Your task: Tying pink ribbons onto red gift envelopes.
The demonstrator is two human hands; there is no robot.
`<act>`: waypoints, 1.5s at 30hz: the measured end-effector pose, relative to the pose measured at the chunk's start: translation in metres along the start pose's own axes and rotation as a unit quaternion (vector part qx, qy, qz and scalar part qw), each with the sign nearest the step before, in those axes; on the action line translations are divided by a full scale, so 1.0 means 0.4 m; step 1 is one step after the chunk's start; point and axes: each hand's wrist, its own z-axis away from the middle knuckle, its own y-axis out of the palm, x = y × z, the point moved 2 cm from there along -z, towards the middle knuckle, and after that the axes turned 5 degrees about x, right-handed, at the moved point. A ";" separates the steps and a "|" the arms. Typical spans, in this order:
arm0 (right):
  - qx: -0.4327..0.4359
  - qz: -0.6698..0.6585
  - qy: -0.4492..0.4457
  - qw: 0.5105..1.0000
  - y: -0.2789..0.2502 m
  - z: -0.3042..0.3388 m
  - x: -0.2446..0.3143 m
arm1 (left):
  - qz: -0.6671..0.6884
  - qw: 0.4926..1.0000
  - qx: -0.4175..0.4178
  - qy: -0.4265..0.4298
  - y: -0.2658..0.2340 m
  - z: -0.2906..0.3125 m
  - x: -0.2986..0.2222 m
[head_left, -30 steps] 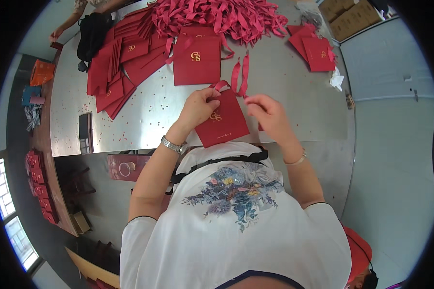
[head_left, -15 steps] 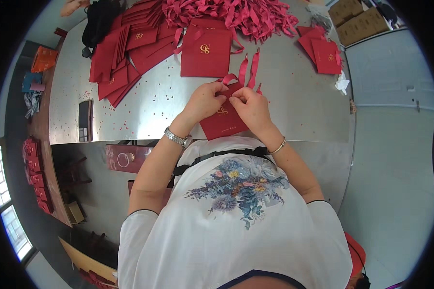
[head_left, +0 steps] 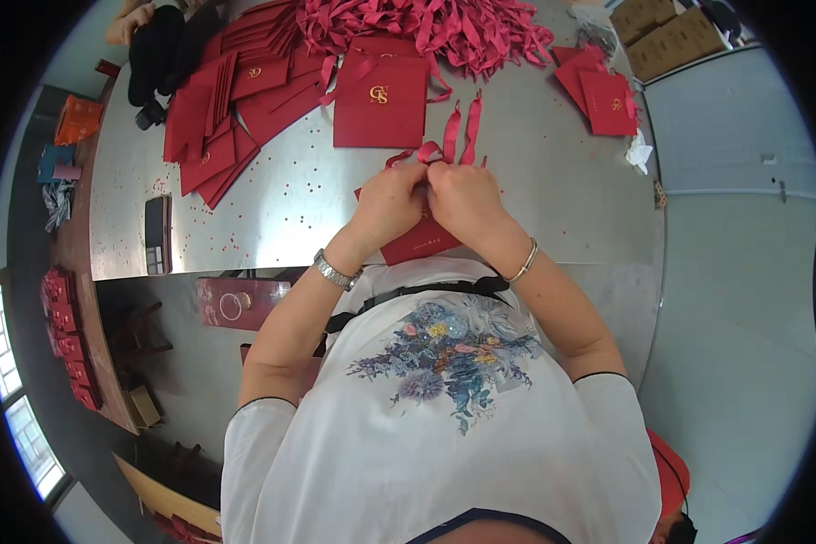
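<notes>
A small flat red paper bag lies at the table's front edge, against my shirt. My left hand is closed on its upper part, thumb and fingers pinched. Beside it my right hand is closed too, fingertips meeting the left ones at a pink-red ribbon. The fingers hide the ribbon's grip point and the bag's gold emblem. Ribbon ends with metallic tips stick up beyond my right hand. Just ahead, another red bag with a gold emblem lies flat.
A heap of ribbons covers the table's far middle. Stacked red bags lie left, a few more at right. A phone rests near the left front edge. Another person's hand and black sleeve show far left.
Both my hands have come together over the bag's top, covering its emblem. At the far left, the other person's dark sleeve has moved farther into view.
</notes>
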 end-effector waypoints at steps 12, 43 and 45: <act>0.025 -0.432 0.156 0.888 0.059 -0.051 -0.078 | -0.041 0.999 0.020 0.013 -0.023 -0.041 0.020; -0.002 -0.293 0.061 0.954 0.019 0.023 -0.036 | 0.319 0.906 -0.183 -0.207 -0.063 -0.051 0.137; -0.001 -0.302 0.053 0.952 0.015 0.028 -0.038 | 0.340 0.895 -0.199 -0.211 -0.064 -0.046 0.169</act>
